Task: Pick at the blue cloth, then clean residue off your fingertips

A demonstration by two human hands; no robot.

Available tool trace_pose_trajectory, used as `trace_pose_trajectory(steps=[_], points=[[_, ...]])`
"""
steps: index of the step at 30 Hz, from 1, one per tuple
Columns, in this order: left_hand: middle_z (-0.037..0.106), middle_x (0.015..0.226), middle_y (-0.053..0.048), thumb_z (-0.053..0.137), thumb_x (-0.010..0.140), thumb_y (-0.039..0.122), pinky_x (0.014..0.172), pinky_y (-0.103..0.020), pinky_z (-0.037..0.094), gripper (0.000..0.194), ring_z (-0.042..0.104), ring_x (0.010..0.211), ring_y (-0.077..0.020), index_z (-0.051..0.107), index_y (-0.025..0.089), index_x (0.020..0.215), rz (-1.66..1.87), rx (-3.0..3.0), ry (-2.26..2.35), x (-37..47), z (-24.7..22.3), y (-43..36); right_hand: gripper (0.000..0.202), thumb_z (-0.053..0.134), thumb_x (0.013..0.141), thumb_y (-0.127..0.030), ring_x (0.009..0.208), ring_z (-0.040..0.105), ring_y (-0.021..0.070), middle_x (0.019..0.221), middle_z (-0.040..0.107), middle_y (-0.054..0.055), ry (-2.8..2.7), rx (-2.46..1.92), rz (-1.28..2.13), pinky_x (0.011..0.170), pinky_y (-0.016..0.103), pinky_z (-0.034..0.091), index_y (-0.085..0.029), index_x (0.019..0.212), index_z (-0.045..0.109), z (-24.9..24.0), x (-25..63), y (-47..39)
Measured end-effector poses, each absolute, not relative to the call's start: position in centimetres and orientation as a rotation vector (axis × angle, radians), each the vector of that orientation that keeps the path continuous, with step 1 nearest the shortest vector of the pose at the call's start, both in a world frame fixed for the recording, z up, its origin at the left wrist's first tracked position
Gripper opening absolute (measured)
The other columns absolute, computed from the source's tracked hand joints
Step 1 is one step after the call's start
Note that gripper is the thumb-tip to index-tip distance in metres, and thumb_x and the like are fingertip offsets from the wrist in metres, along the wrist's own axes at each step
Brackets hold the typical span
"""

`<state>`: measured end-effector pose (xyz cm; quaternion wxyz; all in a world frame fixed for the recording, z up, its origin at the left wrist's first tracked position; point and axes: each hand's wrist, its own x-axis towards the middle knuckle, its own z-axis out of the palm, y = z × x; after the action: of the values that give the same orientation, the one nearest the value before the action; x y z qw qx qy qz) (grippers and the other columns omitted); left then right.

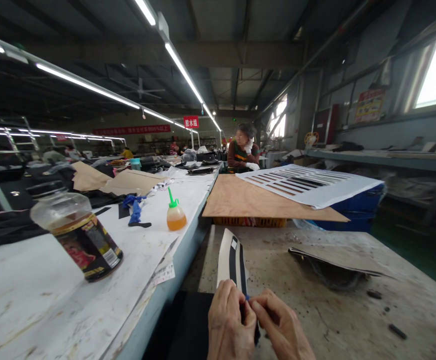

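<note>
Two hands on one piece, head view: my left hand (228, 320) closes its fingers and thumb on the near end of a striped panel (223, 260), whose pale, black-banded length rises just beyond the grip. My right hand (280, 322) has thumb and forefinger pressed together at the panel's right edge, beside a small blue bit (247, 297); what lies between those fingertips is hidden. I judge that the left steadies the panel so that the right can work finely at the edge; leaving the far end free probably keeps the bands in my sight.

Right of the grip, a curved dark-edged piece (338, 262) lies on the grey bench (401, 280), well apart from my fingers, presumably to leave them room.

Containers: beyond and left of the grip, a squeeze bottle (176, 218) with a green nozzle holds amber liquid, filled partway. It stands near the table's edge, likely for easy reach. Farther left, a clear labelled jar (86, 240) holds something brownish below an unfilled top; the label hides much of it. Straight beyond, a yellow crate (274, 222) sits under a wooden board (236, 197), its contents unclear.
</note>
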<state>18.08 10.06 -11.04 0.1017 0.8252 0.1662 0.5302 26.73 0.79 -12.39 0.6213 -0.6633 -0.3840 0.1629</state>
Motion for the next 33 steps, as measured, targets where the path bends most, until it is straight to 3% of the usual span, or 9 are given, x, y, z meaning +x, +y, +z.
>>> trace_pose_trajectory(steps=[9,17,22,25,33], points=[[0.056,0.062,0.001,0.049,0.080,0.017,0.053,-0.020,0.047,0.017,0.054,0.055,-0.0118,0.057,0.017,0.065,1.257,2.078,0.538,17.6,-9.3,10.7,0.045,0.064,0.083,-0.059,0.055,0.038,0.0093,0.053,0.047,-0.004,-0.647,-1.211,0.704,0.056,0.023,0.027,-0.014,0.084,0.070,-11.6,27.1,0.1],[0.058,0.065,0.000,0.050,0.083,0.022,0.055,-0.023,0.049,0.018,0.058,0.058,-0.0145,0.060,0.016,0.070,1.142,1.911,0.602,17.3,-9.3,10.9,0.030,0.077,0.077,-0.046,0.056,0.037,0.0066,0.069,0.049,-0.004,-0.410,-0.770,0.891,0.057,0.020,0.035,-0.018,0.080,0.066,-10.8,27.2,0.0],[0.058,0.069,-0.001,0.051,0.084,0.024,0.058,-0.023,0.048,0.017,0.057,0.060,-0.0143,0.060,0.016,0.071,1.139,1.916,0.501,17.2,-9.4,10.6,0.029,0.081,0.073,-0.040,0.052,0.031,0.0049,0.065,0.036,-0.007,-0.315,-0.544,0.996,0.049,0.016,0.033,-0.021,0.087,0.066,-10.1,27.6,-0.5],[0.059,0.071,-0.001,0.051,0.086,0.023,0.058,-0.022,0.048,0.018,0.057,0.062,-0.0141,0.060,0.016,0.072,1.132,1.914,0.464,17.1,-9.3,10.3,0.026,0.081,0.074,-0.037,0.050,0.028,0.0035,0.065,0.032,-0.008,-0.300,-0.485,1.032,0.046,0.015,0.030,-0.018,0.086,0.066,-9.9,27.4,-0.4],[0.057,0.072,0.000,0.052,0.089,0.019,0.062,-0.020,0.045,0.017,0.056,0.065,-0.0121,0.059,0.016,0.073,1.129,1.949,0.382,16.9,-8.7,10.0,0.022,0.074,0.083,-0.035,0.049,0.029,0.0031,0.066,0.039,-0.007,-0.418,-0.502,1.057,0.046,0.017,0.024,-0.017,0.080,0.061,-10.5,27.2,-0.2]])
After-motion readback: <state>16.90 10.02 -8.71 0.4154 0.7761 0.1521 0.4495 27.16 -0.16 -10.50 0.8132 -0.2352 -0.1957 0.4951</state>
